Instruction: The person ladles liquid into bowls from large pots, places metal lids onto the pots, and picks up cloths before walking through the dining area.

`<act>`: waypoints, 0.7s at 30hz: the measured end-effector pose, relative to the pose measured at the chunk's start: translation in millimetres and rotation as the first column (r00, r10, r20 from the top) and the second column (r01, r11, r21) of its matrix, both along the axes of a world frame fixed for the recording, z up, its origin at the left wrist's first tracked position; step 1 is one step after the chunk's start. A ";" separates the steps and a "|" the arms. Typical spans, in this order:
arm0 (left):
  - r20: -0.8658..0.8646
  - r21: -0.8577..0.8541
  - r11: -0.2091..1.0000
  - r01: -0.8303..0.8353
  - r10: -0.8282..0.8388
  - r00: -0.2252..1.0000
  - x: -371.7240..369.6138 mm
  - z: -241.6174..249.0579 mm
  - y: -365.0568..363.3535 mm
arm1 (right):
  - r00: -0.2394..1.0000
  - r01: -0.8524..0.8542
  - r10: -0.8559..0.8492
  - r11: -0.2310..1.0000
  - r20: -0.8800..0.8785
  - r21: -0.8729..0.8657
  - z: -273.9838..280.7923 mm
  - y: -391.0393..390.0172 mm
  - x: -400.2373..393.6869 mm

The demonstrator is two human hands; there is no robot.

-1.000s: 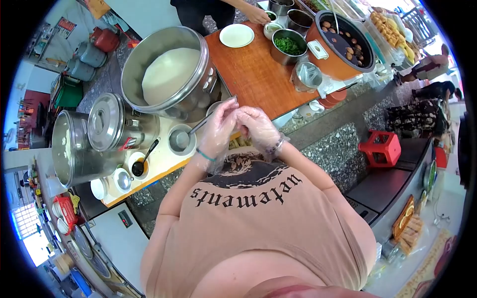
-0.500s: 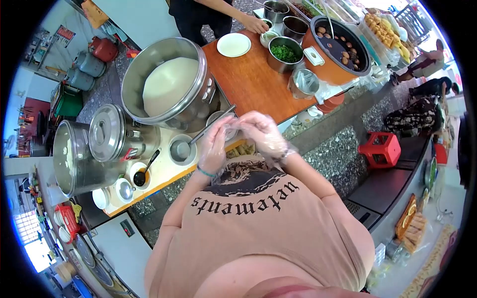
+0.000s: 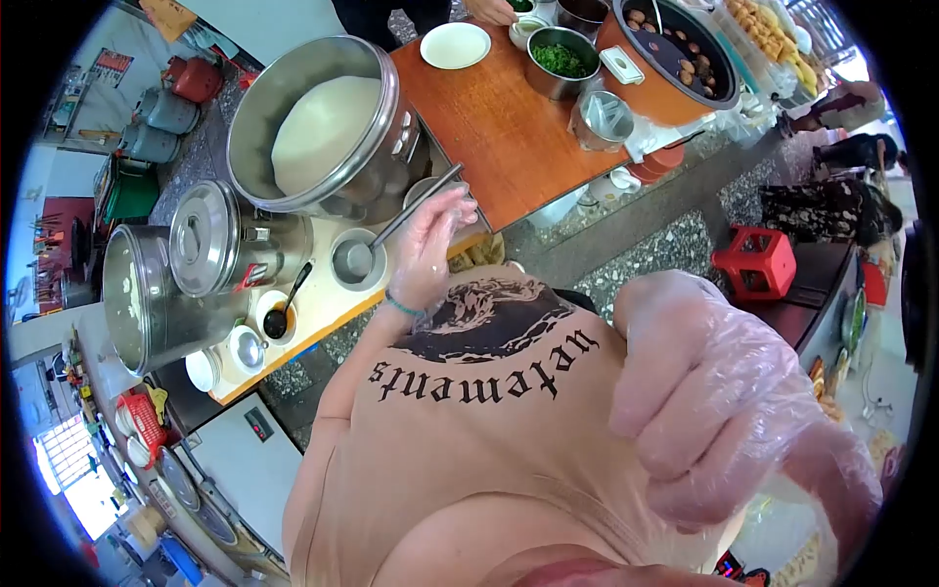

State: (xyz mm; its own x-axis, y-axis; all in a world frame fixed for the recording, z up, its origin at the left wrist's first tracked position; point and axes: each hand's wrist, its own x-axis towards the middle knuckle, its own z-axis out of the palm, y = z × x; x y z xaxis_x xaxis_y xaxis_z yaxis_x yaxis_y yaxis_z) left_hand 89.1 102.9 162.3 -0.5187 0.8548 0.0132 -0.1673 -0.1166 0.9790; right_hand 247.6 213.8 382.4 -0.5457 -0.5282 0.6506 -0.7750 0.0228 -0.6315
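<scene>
My left hand (image 3: 430, 256), in a clear plastic glove, is raised in front of my shirt with its fingers loosely bent and apart. I see nothing held in it. Close by, the handle of a metal ladle (image 3: 416, 207) slants past the fingertips; its bowl rests in a round container (image 3: 378, 276) on the counter. My right hand (image 3: 719, 391), also gloved, is large and close to the camera. Its fingers are curled in, and the inside of the grip is hidden.
A big steel pot (image 3: 381, 147) of white food stands ahead, near a lidded pot (image 3: 205, 240). On the wooden table (image 3: 479, 127) are a white plate (image 3: 455, 46), chopped greens (image 3: 559, 61) and an orange cooker (image 3: 641, 83). Another person's hand (image 3: 492, 10) is beyond. A red stool (image 3: 758, 262) stands right.
My hands were together at the glove fingers and have parted. The right one has come up close to the camera on the right; the left one has stayed near the ladle handle.
</scene>
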 end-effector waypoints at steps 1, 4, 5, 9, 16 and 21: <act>0.033 0.018 1.000 -0.022 0.021 0.999 0.9 -2.8 0.4 | 1.000 -0.004 0.004 1.000 -0.005 -0.001 1.7 -3.3 2.0; 0.015 -0.003 1.000 -0.011 0.011 1.000 1.7 -5.0 -1.8 | 1.000 0.005 -0.005 1.000 -0.008 -0.017 -1.1 -8.2 1.1; 0.017 -0.008 1.000 -0.007 0.007 1.000 3.4 -5.5 -2.8 | 1.000 0.001 -0.001 1.000 -0.013 -0.021 -1.5 -9.1 1.8; 0.031 -0.014 1.000 -0.004 0.005 1.000 5.5 -3.9 -2.9 | 1.000 0.020 -0.020 0.999 -0.014 -0.031 -3.3 -9.1 1.4; 0.106 -0.059 0.996 -0.073 0.079 0.991 -16.1 18.4 -6.0 | 0.825 0.494 -0.487 0.868 0.288 0.053 -64.1 16.1 -23.6; -0.500 -0.091 0.967 0.237 -0.251 0.829 -6.7 39.2 -1.7 | 0.631 0.593 -0.687 0.727 0.361 0.346 -190.9 12.9 -47.4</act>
